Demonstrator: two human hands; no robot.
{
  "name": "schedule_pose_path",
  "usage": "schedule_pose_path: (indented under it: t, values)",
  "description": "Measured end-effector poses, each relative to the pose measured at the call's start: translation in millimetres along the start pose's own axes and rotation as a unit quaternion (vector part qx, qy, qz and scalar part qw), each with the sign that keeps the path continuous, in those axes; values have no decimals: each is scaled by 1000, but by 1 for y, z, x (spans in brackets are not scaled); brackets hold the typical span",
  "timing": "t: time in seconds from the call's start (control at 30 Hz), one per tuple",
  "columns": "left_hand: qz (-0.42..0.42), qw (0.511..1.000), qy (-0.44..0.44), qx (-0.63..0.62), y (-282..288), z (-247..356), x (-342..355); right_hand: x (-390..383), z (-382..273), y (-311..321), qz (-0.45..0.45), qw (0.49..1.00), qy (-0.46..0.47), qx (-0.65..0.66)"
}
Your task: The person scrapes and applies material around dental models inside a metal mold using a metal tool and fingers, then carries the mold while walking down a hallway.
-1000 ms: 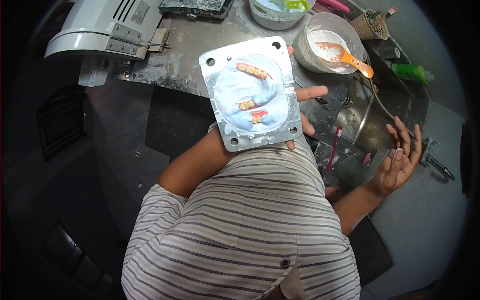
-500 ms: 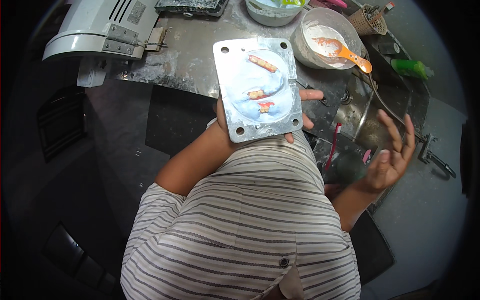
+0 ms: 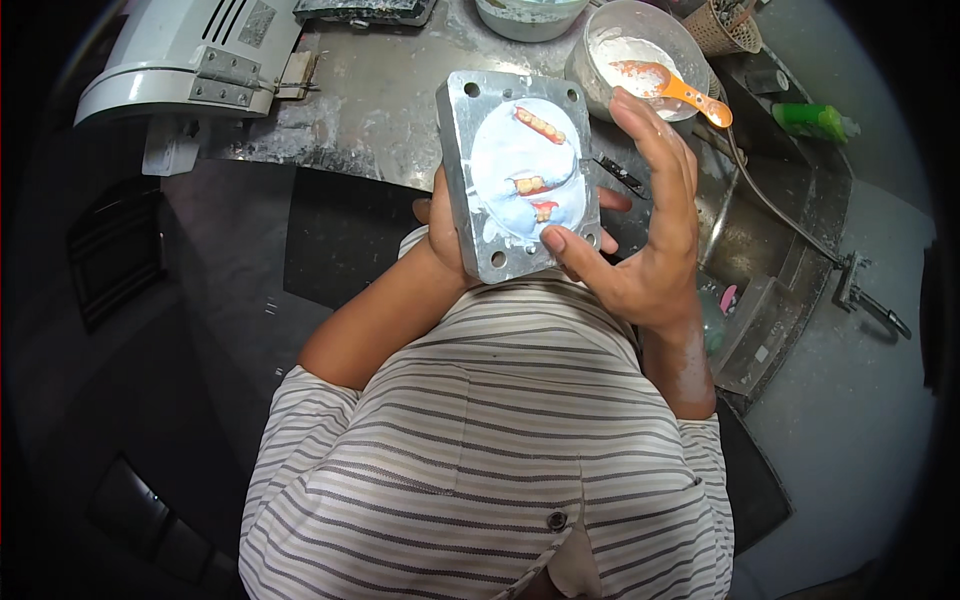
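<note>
A metal dental flask half (image 3: 459,205) is tilted up in front of my body, with bolt holes at its corners. Pale plaster (image 3: 500,148) fills its round well. Set in the plaster are a long row of denture teeth (image 3: 540,126) on a reddish base and two shorter tooth pieces below it. My left hand (image 3: 448,235) supports the flask from behind, its fingertips showing past the right edge. My right hand (image 3: 655,240) has its fingers spread beside the flask; the thumb tip lies over the plaster's lower right edge, and whether it presses there I cannot tell.
A tub of white powder (image 3: 610,55) with an orange scoop (image 3: 695,97) stands on the metal worktop (image 3: 375,90). Further back are another bowl (image 3: 530,20) and a woven basket (image 3: 722,32). A white machine (image 3: 170,75) sits left; a sink (image 3: 735,225) with a hose lies right.
My right hand has come in from the right to the flask, its thumb now over the plaster's edge. The flask has turned slightly, showing its left side wall.
</note>
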State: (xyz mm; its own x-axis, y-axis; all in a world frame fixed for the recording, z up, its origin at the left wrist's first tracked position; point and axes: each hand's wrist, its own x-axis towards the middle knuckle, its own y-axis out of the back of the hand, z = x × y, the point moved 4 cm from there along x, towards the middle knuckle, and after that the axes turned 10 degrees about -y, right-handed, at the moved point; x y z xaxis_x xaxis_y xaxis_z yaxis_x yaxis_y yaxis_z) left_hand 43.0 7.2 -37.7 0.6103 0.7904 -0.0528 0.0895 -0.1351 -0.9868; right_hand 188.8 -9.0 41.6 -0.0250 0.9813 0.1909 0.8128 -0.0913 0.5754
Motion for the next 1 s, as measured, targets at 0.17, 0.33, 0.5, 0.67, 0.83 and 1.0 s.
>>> schedule_pose_path:
  t: [0.17, 0.33, 0.5, 0.67, 0.83, 1.0]
  values:
    - [-27, 997, 15, -67, -2, 1, -2, 4, 1, 2, -9, 1000, -11, 4]
    - [-46, 996, 37, 69, -1, 1, 0, 6, 0, 7, -9, 998, 33, -56]
    - [-60, 991, 18, -122, -3, -1, -1, 7, -4, 4, -13, 999, -18, -23]
    - [-86, 990, 105, 47, 4, 5, 2, 7, 5, 8, -6, 999, 21, -38]
    - [-38, 986, 37, -159, -2, 0, -3, 10, -2, 3, -4, 1000, -10, -25]
    - [23, 999, 26, 42, 5, 5, 0, 13, -7, 11, -7, 995, 38, -89]
